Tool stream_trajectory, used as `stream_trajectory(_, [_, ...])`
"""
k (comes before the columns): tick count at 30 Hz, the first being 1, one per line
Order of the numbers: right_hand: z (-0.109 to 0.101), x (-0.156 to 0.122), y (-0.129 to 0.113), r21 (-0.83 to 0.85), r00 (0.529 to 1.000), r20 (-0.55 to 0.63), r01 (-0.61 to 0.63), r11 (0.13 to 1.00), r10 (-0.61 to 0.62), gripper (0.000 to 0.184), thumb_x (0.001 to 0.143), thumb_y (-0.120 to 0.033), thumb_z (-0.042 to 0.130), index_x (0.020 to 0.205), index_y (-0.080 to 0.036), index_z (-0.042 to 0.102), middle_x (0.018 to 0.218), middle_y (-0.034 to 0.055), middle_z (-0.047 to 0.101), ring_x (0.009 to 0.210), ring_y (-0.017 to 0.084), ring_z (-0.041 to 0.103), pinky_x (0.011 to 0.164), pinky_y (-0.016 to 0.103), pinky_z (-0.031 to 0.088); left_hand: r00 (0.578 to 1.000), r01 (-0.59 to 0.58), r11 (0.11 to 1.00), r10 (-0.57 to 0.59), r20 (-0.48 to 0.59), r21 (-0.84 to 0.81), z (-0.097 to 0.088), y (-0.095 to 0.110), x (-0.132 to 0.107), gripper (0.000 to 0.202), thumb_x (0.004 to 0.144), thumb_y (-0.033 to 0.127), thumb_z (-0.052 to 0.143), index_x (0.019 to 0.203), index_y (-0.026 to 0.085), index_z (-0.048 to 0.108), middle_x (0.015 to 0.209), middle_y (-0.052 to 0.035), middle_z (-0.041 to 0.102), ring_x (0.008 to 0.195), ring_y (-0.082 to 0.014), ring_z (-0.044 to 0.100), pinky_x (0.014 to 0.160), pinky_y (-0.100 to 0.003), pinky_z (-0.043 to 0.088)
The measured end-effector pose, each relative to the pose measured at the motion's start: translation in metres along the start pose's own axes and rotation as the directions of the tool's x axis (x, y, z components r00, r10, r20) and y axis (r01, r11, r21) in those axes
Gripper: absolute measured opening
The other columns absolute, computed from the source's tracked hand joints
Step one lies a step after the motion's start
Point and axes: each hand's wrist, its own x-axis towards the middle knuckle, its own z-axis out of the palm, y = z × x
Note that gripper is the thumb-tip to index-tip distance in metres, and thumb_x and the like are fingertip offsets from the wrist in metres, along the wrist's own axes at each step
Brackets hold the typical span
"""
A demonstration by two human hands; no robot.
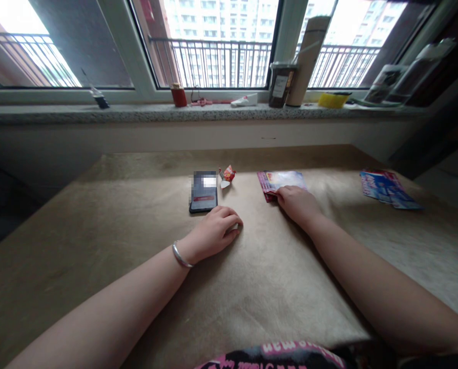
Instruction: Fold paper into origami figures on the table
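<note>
My left hand (pixel 218 231) rests on the table just below a dark phone (pixel 203 193), with a silver bangle on its wrist. Its fingers are loosely curled, the thumb stands a little apart, and I see nothing held. Farther right, my right hand (pixel 296 202) pinches the near left corner of a flat pink and pale printed packet (pixel 286 179) lying on the table. That corner looks slightly raised, and part of the packet is hidden under the fingers. A small crumpled red and white wrapper (pixel 228 176) sits between the phone and the packet.
Several blue and pink printed packets (pixel 388 189) lie overlapped at the right of the brown-covered table (pixel 137 225). Along the window sill (pixel 137 114) stand a red container (pixel 179 96), a dark lidded jar (pixel 280 86), a cardboard tube (pixel 309 59) and a yellow tape roll (pixel 333 100).
</note>
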Motion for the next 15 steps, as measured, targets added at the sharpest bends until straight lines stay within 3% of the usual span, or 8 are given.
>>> stream_trajectory(11, [-0.0043,-0.0082,-0.0032,0.015,0.998,-0.020,0.060,0.998,-0.059,0.025,0.090,-0.030,0.044,0.085,-0.021,0.067,0.096,0.0064,0.068,0.086,0.020,0.061,0.060,0.028,0.039,1.000,0.000,1.000,0.000,-0.001,-0.002,0.0006,-0.0005,0.0000,0.017,0.086,0.018,0.050,0.098,0.019,0.061,0.101,-0.0069,0.057,0.098,-0.0193,0.050,0.091,-0.035,0.043])
stream_trajectory(15, [-0.0042,-0.0091,-0.0027,0.077,0.998,-0.041,0.055,0.996,-0.052,0.025,0.091,-0.032,0.044,0.095,-0.026,0.068,0.099,0.0045,0.068,0.088,0.020,0.061,0.063,0.028,0.040,1.000,0.000,1.000,0.000,-0.005,-0.012,0.0004,-0.0010,0.0001,0.017,0.086,0.018,0.050,0.098,0.020,0.061,0.100,-0.0070,0.058,0.098,-0.0196,0.050,0.091,-0.036,0.043])
